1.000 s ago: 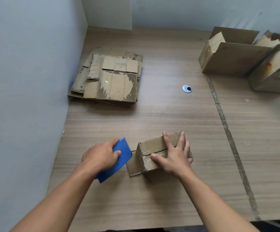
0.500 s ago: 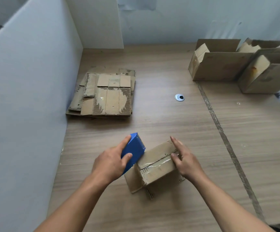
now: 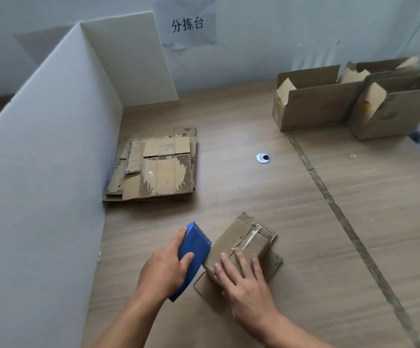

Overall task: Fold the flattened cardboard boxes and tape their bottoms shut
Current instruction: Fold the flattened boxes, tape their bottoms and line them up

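Small box (image 3: pixel 239 247) near centre of tabletop (image 3: pixel 304 222), worn, taped seam face up. Your right hand (image 3: pixel 244 282) flat on it, fingers straight. Your left hand (image 3: pixel 163 270) curled round blue tape dispenser (image 3: pixel 194 254), just left of box.

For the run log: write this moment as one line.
left hand grips blue tape dispenser against small box | right hand flat on its top | tape strip along seam | flattened stack by partition
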The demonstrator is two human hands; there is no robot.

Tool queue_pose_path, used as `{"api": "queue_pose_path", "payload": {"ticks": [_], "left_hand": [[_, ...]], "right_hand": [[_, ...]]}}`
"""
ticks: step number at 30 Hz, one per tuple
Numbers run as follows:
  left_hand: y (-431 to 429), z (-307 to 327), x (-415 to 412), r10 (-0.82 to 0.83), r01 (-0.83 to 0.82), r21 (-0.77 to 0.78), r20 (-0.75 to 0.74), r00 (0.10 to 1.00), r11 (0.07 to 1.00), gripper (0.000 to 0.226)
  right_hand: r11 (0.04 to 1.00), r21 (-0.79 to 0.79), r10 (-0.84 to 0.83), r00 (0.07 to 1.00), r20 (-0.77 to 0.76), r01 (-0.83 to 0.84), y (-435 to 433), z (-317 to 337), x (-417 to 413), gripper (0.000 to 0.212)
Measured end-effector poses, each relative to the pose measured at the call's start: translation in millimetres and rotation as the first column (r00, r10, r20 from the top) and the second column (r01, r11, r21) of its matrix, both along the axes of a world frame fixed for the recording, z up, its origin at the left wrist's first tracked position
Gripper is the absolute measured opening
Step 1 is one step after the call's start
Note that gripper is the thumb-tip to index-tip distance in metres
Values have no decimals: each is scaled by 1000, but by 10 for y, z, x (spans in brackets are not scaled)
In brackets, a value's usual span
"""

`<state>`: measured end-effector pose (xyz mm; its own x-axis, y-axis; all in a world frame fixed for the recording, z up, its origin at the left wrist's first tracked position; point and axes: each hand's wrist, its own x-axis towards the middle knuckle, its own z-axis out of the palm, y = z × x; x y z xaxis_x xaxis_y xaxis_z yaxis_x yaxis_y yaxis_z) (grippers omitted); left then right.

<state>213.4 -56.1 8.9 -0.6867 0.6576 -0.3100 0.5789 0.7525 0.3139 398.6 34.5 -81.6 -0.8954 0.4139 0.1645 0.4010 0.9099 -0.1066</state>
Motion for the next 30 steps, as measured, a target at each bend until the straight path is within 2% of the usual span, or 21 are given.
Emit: {"api": "queue_pose_path", "payload": {"ticks": [2,6,12,17,21,24,27,30], "left_hand": [[-48,-5,31,5,-5,-25,8,1000,1000,64],[-179,-53,164,17,-16,-65,26,1000,998,62],[-266,-11,216,105,-106,13,32,994,994,65],[-301,40,236,142,-142,6,12,990,990,65],[-340,57,254,174,-175,43,35,984,984,64],[-389,73,263,193,-195,75,40,980,978,64],[-441,77,274,191,-197,93,66,979,976,64],[-501,67,271,189,-197,99,88,978,975,63]], "right_hand": [[997,-41,55,994,-91,-59,182,8,100,58],[972,-53,224,969,-102,-230,564,-38,247,63],[976,-141,145,981,-132,-164,474,88,108,45],[977,-106,175,981,-89,-184,500,97,114,56],[983,-137,90,968,-236,-125,482,56,-16,24],[979,-96,145,948,-282,-179,443,-58,-57,18],[974,-125,142,939,-314,-189,508,-101,-15,25],[973,-104,178,954,-243,-207,623,-64,51,43]]}}
